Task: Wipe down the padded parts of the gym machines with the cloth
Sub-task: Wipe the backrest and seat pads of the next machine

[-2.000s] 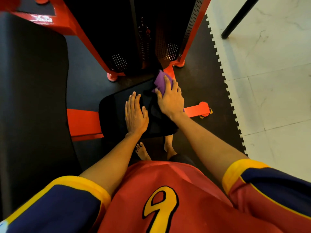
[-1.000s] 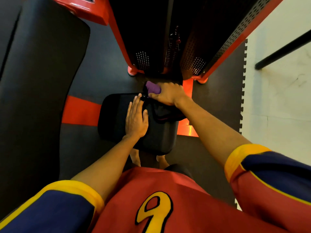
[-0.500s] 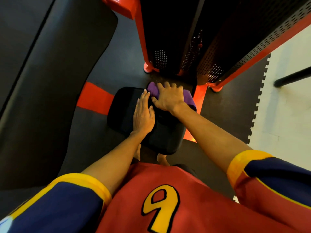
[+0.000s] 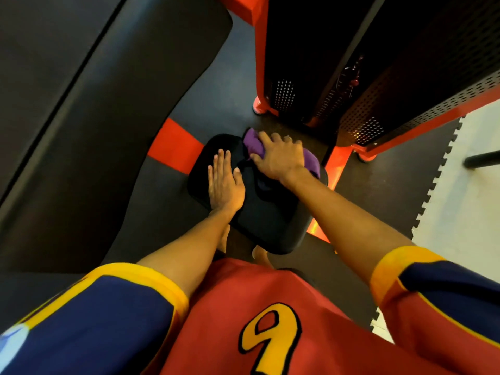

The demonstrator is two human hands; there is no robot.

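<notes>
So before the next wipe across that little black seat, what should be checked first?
1. Purple cloth under the right hand: ok, the hand presses it onto the seat pad at the far edge.
2. Left hand flat on the pad to steady it: ok.
3. Left hand out of the wiping path: not ok, it lies on the pad's left part.
4. Near part of the pad bare for a stroke: ok.
5. Pad already clean: cannot tell, the surface is too dark.
6. Long pad on the left wiped: cannot tell.
</notes>
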